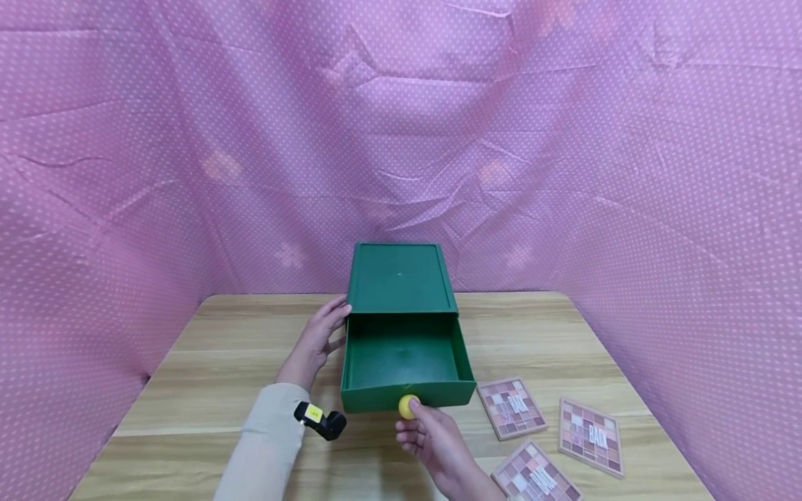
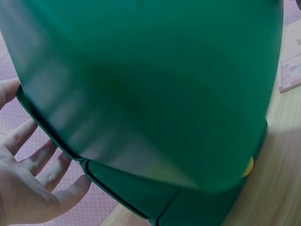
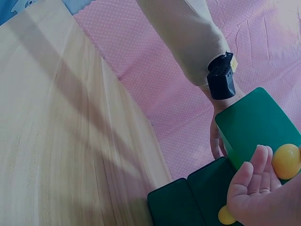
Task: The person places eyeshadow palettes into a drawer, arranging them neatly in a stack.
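A green drawer cabinet [image 1: 401, 278] stands on the wooden table, its upper drawer [image 1: 407, 395] pulled out toward me. The inside floor of that drawer shows in the head view. My right hand [image 1: 438, 445] pinches the round yellow knob [image 1: 407, 406] on the drawer's front. A second yellow knob [image 3: 226, 215] shows in the right wrist view, on the lower part of the cabinet. My left hand [image 1: 316, 341] rests against the cabinet's left side, its fingers extended along the edge; in the left wrist view, the pulled-out drawer fills most of the picture.
Several flat square palettes lie right of the cabinet: one palette [image 1: 512, 408] beside the drawer's front corner, another [image 1: 590, 437] farther right, a third [image 1: 537, 474] near the bottom edge. Pink dotted cloth [image 1: 401, 139] hangs behind and on both sides of the table [image 1: 250, 334].
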A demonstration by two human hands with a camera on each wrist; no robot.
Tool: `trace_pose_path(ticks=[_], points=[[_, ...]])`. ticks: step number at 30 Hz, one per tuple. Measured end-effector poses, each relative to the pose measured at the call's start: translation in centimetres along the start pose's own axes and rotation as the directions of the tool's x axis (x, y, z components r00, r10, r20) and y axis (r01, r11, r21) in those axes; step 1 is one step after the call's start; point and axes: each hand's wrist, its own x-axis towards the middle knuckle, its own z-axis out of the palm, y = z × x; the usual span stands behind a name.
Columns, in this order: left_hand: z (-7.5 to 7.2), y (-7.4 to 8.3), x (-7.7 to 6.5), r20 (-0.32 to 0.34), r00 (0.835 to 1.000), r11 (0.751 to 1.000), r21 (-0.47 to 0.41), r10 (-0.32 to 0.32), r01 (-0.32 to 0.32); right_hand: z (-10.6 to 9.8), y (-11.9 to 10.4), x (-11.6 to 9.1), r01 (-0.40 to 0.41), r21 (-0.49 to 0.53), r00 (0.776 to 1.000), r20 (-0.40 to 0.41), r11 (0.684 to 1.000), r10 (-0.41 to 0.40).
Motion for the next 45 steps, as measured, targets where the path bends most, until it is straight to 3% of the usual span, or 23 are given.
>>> trace_pose_path(ticks=[25, 30, 34, 38, 42, 45], points=[[-0.2, 0.2, 0.4, -0.007, 1.000, 1.000, 0.005, -0.006, 0.006, 0.2, 0.4, -0.3, 0.016, 0.009, 1.000, -0.003, 1.000, -0.015], [-0.2, 0.2, 0.5, 0.003, 1.000, 1.000, -0.001, -0.003, 0.003, -1.1, 0.9, -0.4, 0.052, -0.093, 0.999, 0.011, 0.994, -0.051], [-0.1, 0.3, 0.6, 0.008, 1.000, 1.000, -0.007, 0.001, -0.001, -3.4, 1.5, -0.9, 0.101, -0.248, 0.993, -0.039, 0.964, -0.114], [0.0, 0.4, 0.6, 0.008, 1.000, 1.000, -0.012, 0.003, -0.003, -6.3, 1.9, -1.4, 0.094, -0.363, 0.969, -0.181, 0.927, -0.169], [0.0, 0.2, 0.5, 0.011, 1.000, 1.000, -0.009, -0.003, 0.003, -9.2, 2.1, -1.9, 0.058, -0.460, 0.923, -0.314, 0.886, -0.224], [0.0, 0.0, 0.5, 0.008, 1.000, 1.000, -0.009, -0.013, 0.013, -11.3, 2.1, -2.3, 0.028, -0.553, 0.888, -0.369, 0.833, -0.275]])
